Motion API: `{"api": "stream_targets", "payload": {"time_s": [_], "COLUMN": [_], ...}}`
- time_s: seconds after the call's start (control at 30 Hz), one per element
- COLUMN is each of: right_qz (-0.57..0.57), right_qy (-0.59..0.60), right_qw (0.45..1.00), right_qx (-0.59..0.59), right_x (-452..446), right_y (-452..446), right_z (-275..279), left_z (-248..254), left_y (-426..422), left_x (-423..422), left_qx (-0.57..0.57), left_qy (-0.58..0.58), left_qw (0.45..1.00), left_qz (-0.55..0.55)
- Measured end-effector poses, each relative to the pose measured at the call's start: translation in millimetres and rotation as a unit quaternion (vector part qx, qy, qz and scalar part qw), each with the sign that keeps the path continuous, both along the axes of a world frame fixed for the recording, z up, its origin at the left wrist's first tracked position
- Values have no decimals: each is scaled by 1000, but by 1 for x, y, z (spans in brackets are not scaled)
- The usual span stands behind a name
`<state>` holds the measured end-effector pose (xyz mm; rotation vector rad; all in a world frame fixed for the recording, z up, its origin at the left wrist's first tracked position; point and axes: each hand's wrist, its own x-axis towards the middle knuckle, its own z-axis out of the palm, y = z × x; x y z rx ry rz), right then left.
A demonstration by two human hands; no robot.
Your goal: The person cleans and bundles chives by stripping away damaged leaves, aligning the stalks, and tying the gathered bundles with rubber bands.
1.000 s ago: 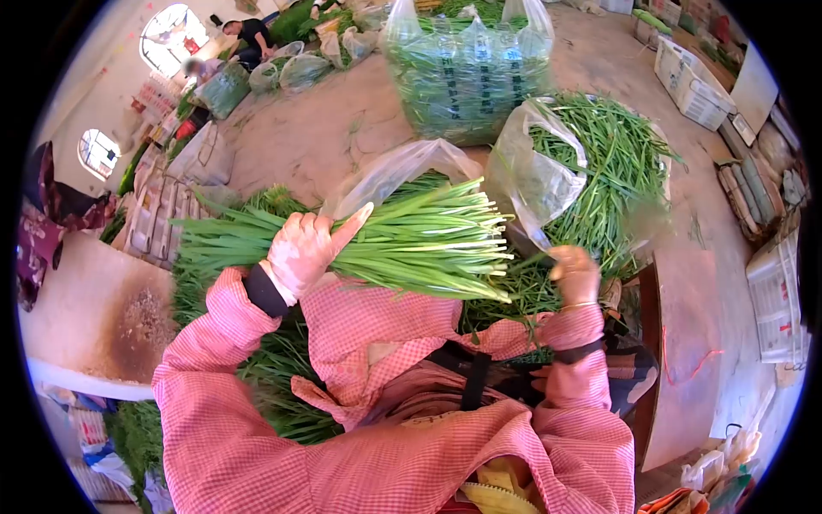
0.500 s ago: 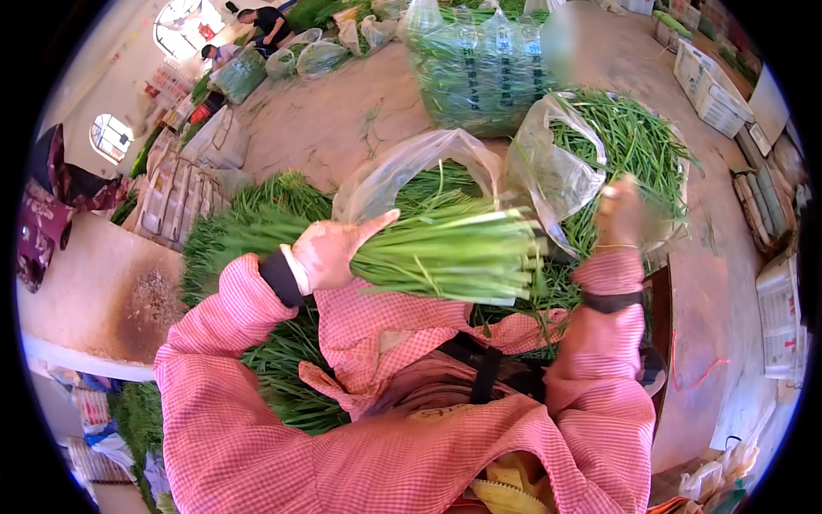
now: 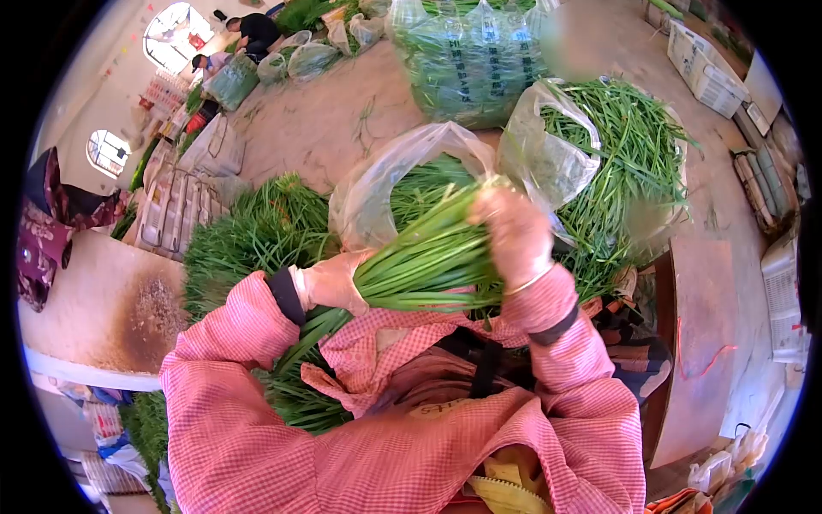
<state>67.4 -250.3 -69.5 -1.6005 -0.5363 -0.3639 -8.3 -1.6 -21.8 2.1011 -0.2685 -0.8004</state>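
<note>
A bunch of long, flat green leaves with pale stem ends, which look like garlic chives (image 3: pixel 428 261), lies across the front of my body. My left hand (image 3: pixel 338 283) is closed around its leafy part. At the stem end, my right hand (image 3: pixel 518 236) is closed with fingers curled over the upper stems; it is slightly blurred, and its fingertips are partly hidden. Just beyond the bunch, a clear plastic bag (image 3: pixel 364 193) stands with its mouth open and greens inside. A heap of loose greens (image 3: pixel 257 227) lies beside my left forearm.
At the right, a second open bag (image 3: pixel 548 158) overflows with loose greens (image 3: pixel 629 141). Behind it stands a large packed bag of greens (image 3: pixel 471 64). A brown board (image 3: pixel 698 343) lies to my right, a white crate (image 3: pixel 704 70) farther back. Two people work at the far left.
My right hand has come in from the right and closed on the stem end. The bunch has moved left and tilted, its stem end rising. My left hand has shifted slightly downward.
</note>
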Motion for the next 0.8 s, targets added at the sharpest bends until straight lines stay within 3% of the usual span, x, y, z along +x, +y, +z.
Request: {"api": "stream_targets", "payload": {"time_s": [0.03, 0.07, 0.1, 0.13, 0.17, 0.2, 0.23, 0.3, 0.33, 0.4, 0.5, 0.53, 0.57, 0.63, 0.67, 0.73, 0.77, 0.8], "right_qz": [-17, -87, -154, -217, -223, -169, -345, -455, -427, -193, -120, -138, -196, -353, -402, -254, -186, -62], "right_qy": [90, 261, 271, 206, 248, 253, 186, 38, -16, 44, 25, 122, 37, -120, -105, 22, -51, -36], "right_qw": [991, 951, 933, 948, 936, 953, 870, 737, 791, 874, 900, 963, 945, 848, 796, 893, 895, 915], "right_qx": [96, 142, 179, 111, 115, -5, -299, -498, -438, -443, -418, -195, -260, -376, -441, -370, -403, -396], "right_x": [8, 12, 32, 55, 66, 89, 78, 39, 14, -25, -38, -21, -6, 25, 25, 11, 6, 2], "right_y": [-13, -32, -54, -79, -99, -133, -128, -115, -102, -71, -33, -36, -58, -101, -113, -85, -69, -57], "right_z": [3, 28, 17, -9, -20, -61, -55, -40, -17, 9, -36, -50, -54, -63, -59, -7, -11, -5], "left_z": [-3, -6, -21, -27, -32, -37, -43, -48, -49, -51, -58, -56, -55, -57, -55, -53, -55, -52], "left_y": [3, 6, 9, 6, 3, 0, -4, -12, -20, -36, -33, -34, -31, -24, -21, -19, -21, -26], "left_x": [-2, -1, -14, -25, -35, -44, -54, -66, -68, -71, -73, -73, -76, -82, -83, -87, -87, -86], "left_qx": [8, 15, -128, -128, -184, -222, -259, -267, -284, -313, -272, -272, -262, -237, -237, -142, -114, -115], "left_qy": [-38, -78, 43, 44, 106, 150, 193, 219, 182, 103, 53, 42, 48, 51, 50, 18, -7, -8], "left_qw": [996, 984, 990, 990, 977, 962, 943, 928, 928, 926, 946, 945, 946, 951, 951, 974, 980, 980], "left_qz": [-79, -161, -45, -49, 8, 47, 88, 141, 157, 186, 171, 176, 185, 192, 190, 173, 162, 160]}}
